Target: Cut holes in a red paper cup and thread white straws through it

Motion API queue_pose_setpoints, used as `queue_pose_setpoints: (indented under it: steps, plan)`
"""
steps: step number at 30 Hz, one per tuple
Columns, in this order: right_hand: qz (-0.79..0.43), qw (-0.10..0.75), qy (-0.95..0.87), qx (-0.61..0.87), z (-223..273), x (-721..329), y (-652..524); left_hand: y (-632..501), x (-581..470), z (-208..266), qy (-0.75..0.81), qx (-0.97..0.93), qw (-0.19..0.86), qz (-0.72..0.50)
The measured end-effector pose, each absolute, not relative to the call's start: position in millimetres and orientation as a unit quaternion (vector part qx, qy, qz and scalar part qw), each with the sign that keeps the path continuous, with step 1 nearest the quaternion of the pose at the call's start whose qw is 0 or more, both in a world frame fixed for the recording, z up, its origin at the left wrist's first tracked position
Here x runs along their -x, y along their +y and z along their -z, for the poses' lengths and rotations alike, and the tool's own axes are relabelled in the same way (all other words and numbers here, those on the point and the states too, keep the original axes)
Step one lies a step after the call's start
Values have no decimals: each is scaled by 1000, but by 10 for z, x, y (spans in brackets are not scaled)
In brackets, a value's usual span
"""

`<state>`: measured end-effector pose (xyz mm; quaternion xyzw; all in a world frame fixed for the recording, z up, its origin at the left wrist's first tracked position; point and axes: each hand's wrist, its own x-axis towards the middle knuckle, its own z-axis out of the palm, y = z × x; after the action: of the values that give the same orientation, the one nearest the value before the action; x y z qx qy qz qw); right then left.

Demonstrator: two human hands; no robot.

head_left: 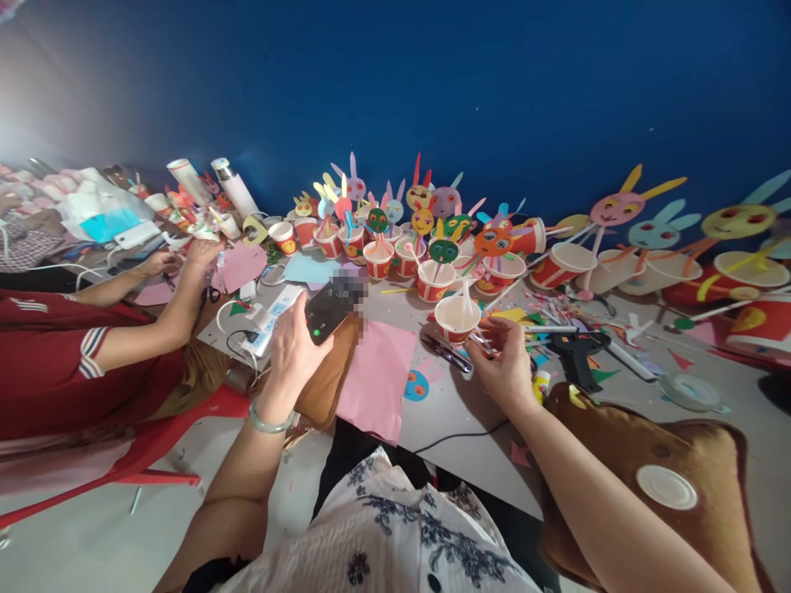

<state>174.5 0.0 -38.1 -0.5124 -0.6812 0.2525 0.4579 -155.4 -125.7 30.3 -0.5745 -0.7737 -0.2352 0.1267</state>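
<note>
My left hand (295,350), with a pale bangle at the wrist, is closed round a dark smartphone (330,309), its upper end pixelated. At the centre right, my right hand (503,362) has its thumb and fingers curved at the right side of a red and white paper cup (457,317). A white stick stands in this cup. Small silver and red items show in the gap between thumb and fingers, too small to name. Left of my thumb lies a dark folded tool (446,354). Between my hands are a pink paper sheet (376,379) and a blue paper face (416,385).
Several cups with paper rabbit heads (422,222) line the blue wall. A glue gun (574,358), paper scraps and a brown plush cushion (618,461) lie at right. A power strip (278,317) is at left, near a co-worker's hands (201,255).
</note>
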Motion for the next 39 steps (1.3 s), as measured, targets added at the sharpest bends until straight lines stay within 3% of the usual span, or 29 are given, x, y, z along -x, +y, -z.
queue_pose_setpoints:
  steps: [14,26,30,35,39]
  plan:
    - [-247,429,-698,516,348,-1731,-23,-1513,1421,-21,-821,506,101,243]
    - [-244,424,-701,518,345,-1724,-43,-1520,1507,-149,-849,462,76,246]
    - [-189,425,-716,520,299,-1712,-73,-1625,1501,-204,-855,420,82,293]
    - [-42,517,-758,395,114,-1678,-213,-1739,1443,-297,-839,390,132,355]
    - [-8,508,-817,273,-38,-1631,-381,-1767,1276,-236,-807,459,111,355]
